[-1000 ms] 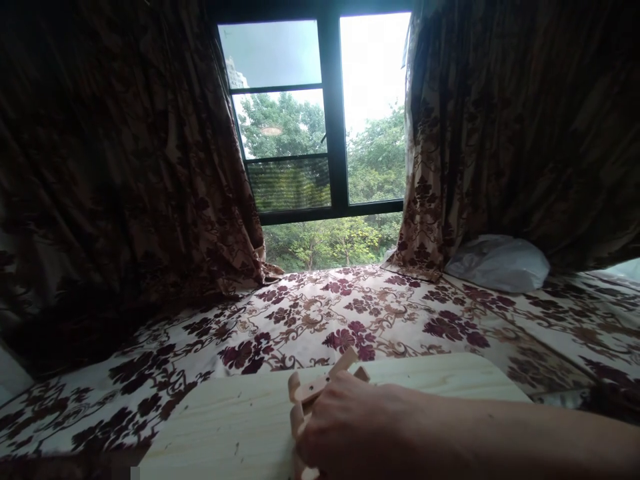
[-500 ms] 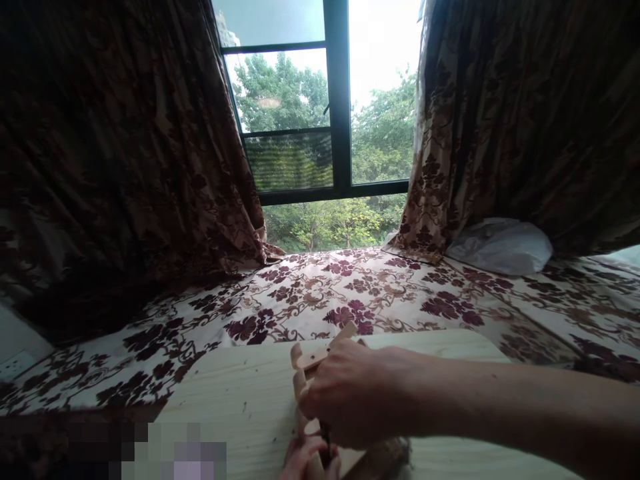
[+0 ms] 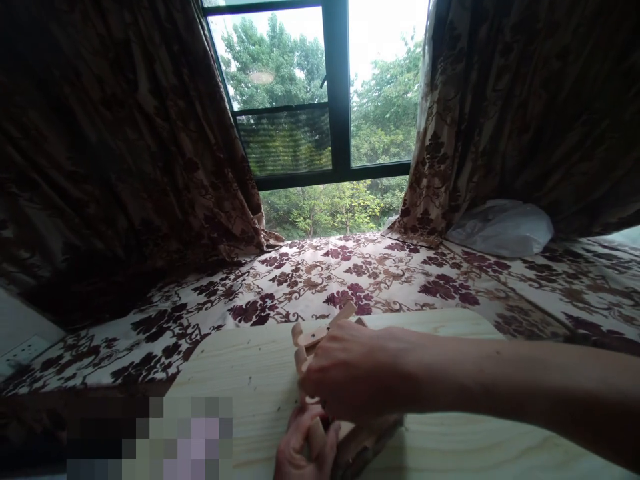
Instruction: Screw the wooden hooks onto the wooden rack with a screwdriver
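Note:
A small wooden construction of light rounded pieces and slats lies on the pale wooden board. My right hand reaches across it from the right, its fingers curled down over the middle. What those fingers grip is hidden behind the knuckles. Just below, at the bottom of the picture, my left hand is closed on the near end of the construction, with a rounded wooden piece showing between thumb and fingers. A darker, bark-like edge shows under my right wrist.
Dark specks dot the board. Beyond it spreads a floral cloth, reaching to a window between patterned curtains. A white plastic bag rests at the right. A wall socket is at the far left. The lower left is pixelated.
The view has tipped downward, so everything sits higher in the picture and more of my left hand shows. Both hands stay at the wooden construction.

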A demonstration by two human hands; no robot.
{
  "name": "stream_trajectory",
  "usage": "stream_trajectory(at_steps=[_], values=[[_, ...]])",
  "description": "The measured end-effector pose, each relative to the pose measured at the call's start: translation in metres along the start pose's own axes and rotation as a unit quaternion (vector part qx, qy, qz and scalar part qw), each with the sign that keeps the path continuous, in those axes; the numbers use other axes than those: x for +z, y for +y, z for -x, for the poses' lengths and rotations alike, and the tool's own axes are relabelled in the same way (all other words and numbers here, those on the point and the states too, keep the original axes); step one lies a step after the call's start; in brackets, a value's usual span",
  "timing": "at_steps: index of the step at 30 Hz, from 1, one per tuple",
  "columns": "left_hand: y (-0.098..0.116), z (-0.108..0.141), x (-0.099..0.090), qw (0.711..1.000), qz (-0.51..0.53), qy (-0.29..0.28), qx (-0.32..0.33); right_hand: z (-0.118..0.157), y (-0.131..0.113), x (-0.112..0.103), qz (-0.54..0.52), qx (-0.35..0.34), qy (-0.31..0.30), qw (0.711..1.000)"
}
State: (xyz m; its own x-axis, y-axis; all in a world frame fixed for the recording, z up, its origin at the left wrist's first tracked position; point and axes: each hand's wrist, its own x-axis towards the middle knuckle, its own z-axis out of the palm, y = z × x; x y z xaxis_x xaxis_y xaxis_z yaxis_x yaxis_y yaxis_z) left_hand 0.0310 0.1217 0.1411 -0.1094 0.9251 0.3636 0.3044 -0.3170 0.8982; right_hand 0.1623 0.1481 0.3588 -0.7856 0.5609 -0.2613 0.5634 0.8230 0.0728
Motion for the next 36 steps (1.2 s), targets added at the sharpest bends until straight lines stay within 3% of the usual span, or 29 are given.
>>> stream_trajectory(at_steps=[5,15,27,36], values=[[0.004,0.0,0.0,1.0,0.003,-0.012,-0.006,-0.003,-0.004,-0.004,-0.009,-0.033,-0.009,0.999],[0.001,0.005,-0.006,0.999,0.007,-0.034,-0.04,-0.003,0.004,0.018,-0.013,-0.041,0.051,0.998],[0.018,-0.003,-0.013,0.994,0.027,-0.099,-0.042,0.0,0.001,0.011,-0.014,-0.019,0.028,0.999],[0.019,0.003,-0.007,0.997,0.022,-0.058,-0.055,0.003,0.003,0.024,-0.025,-0.007,0.044,0.999]])
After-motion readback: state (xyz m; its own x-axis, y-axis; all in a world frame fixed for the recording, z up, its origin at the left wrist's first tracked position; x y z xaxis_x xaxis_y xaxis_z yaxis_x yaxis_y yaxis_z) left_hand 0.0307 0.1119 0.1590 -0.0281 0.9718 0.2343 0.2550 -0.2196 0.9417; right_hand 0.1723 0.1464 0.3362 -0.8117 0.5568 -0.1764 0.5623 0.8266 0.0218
